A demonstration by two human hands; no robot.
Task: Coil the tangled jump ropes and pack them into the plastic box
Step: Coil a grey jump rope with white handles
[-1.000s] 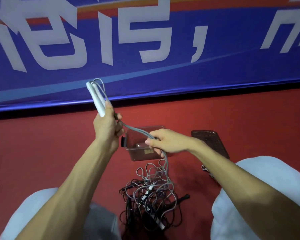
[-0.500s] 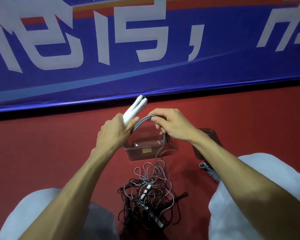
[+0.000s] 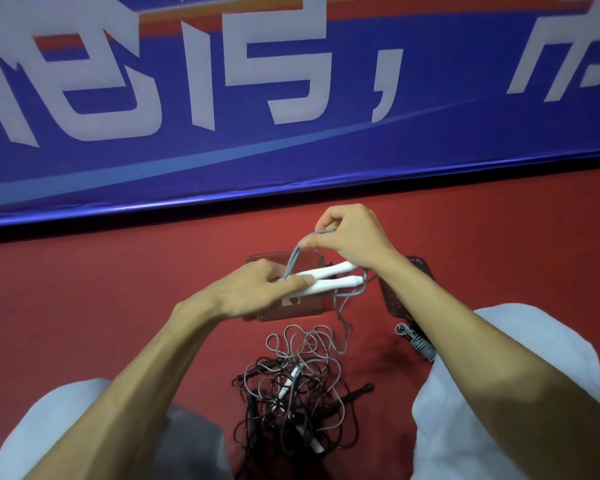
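My left hand (image 3: 260,289) holds the two white handles (image 3: 333,278) of a grey jump rope, which point right over the clear plastic box (image 3: 312,310). My right hand (image 3: 350,237) pinches a loop of the grey rope (image 3: 293,259) above the handles. The cord runs round the handle tips and drops to a tangled pile of grey and black ropes (image 3: 291,386) on the red floor between my knees. The box is largely hidden behind my left hand.
The box lid (image 3: 395,299) lies right of the box, partly under my right forearm. A small coiled grey rope (image 3: 418,344) rests beside my right knee. A blue banner (image 3: 291,98) runs along the back. My knees in light trousers flank the pile.
My left hand lowered the handles and turned them from pointing up to pointing right over the box. My right hand carried the rope up and round them, ending above.
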